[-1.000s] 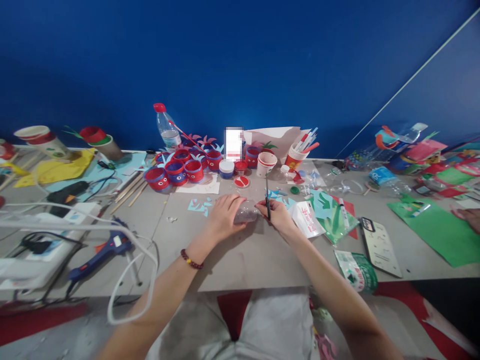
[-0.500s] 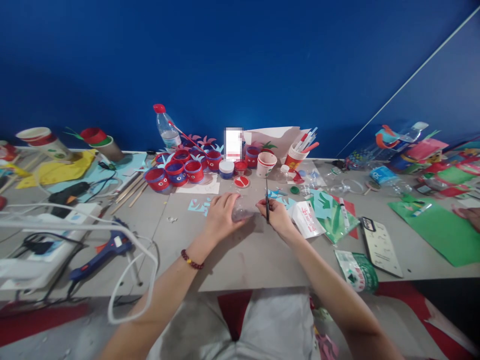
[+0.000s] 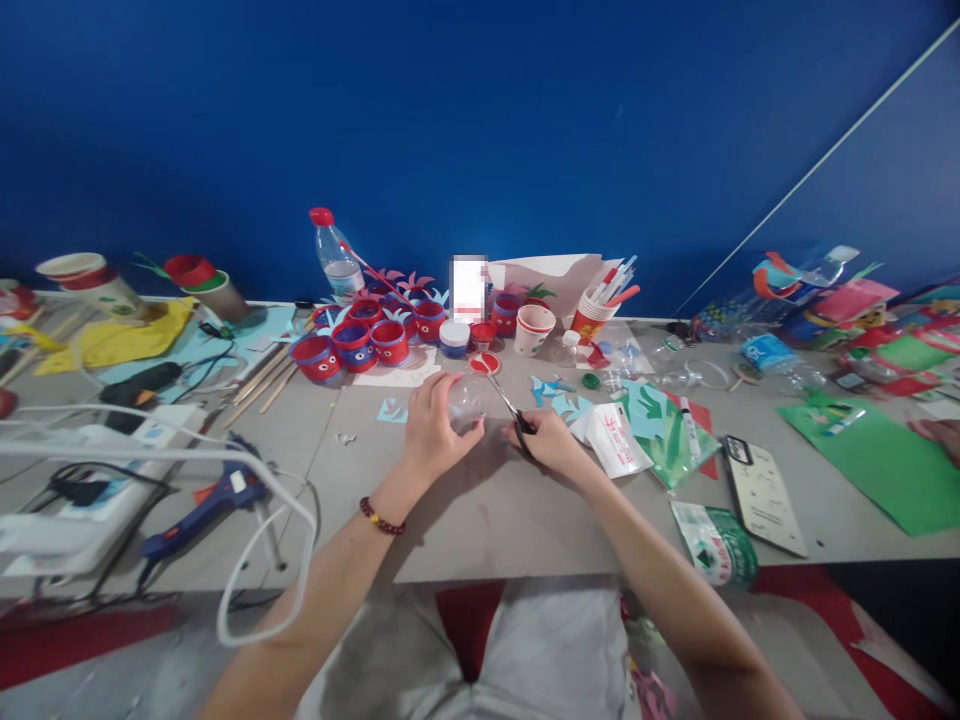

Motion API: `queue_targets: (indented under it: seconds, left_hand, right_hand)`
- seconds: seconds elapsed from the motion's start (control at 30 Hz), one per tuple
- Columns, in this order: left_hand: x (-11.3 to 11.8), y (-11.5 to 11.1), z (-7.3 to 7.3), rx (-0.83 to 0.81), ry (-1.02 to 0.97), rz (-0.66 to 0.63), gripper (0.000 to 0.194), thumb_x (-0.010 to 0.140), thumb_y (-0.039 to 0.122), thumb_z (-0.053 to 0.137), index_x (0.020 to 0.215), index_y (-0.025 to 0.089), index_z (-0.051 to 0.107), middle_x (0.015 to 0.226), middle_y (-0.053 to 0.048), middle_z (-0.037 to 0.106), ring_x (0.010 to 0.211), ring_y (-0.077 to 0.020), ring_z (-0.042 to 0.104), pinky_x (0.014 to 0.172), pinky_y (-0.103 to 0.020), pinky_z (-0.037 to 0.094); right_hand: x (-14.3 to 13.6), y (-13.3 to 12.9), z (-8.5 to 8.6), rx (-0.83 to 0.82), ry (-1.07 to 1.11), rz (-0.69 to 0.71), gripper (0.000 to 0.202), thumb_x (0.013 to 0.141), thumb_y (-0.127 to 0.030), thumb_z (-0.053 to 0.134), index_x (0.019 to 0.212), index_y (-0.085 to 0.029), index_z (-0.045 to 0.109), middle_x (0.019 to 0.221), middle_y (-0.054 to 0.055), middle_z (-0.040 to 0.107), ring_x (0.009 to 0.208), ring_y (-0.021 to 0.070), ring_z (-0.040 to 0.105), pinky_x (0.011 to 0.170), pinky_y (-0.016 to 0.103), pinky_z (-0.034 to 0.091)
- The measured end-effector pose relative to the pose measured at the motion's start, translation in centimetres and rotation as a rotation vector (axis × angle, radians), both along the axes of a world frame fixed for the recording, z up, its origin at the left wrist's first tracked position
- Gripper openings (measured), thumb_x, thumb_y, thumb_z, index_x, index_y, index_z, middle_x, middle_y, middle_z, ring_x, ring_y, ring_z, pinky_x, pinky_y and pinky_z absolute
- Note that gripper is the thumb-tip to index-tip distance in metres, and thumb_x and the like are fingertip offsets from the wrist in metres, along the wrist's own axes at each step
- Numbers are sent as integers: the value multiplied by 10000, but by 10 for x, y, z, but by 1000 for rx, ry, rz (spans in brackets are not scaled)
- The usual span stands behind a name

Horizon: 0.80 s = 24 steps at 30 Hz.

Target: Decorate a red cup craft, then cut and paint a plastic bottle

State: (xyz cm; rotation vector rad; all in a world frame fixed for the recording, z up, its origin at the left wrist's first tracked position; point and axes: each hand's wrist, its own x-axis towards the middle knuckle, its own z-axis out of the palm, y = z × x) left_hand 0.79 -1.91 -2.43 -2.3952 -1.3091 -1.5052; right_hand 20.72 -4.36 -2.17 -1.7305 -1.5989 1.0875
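Note:
My left hand curls around a clear plastic bottle piece, thumb on its near side. A pair of scissors with black handles is in my right hand; its blades point up and left, at the right side of the clear plastic. Whether the blades touch the plastic I cannot tell. Just beyond it lies a red and white round lid. Light blue paper scraps lie behind my right hand, and a white packet is to its right.
Red and blue cups with paper faces stand along the back. At left are a blue glue gun, a power strip and white cable loops. A phone and green paper lie at right, with another person's hand at the edge.
The scissors have swung from pointing straight up to pointing up and left. My left hand has shifted slightly left with the plastic, its thumb now further apart from the fingers.

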Motion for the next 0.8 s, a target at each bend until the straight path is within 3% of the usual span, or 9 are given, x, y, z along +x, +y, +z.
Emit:
queue_targets:
  seconds: [0.4,0.8]
  left_hand:
    - [-3,2,-3,6,43,-32,625,706,269,698,1254,203,405,1168,-129,527,1132,-295,533,974,-464,460]
    - [-3,3,-4,3,34,-35,621,701,264,692,1241,199,393,1137,-127,534,1123,-292,531,969,-472,460]
  right_hand:
    - [1,-3,5,-52,22,34,348,714,-467,623,553,-175,525,409,-46,430,360,78,366,349,197,242]
    - [6,0,3,33,-19,83,390,742,-478,617,508,-183,515,395,-28,466,350,90,392,381,221,272]
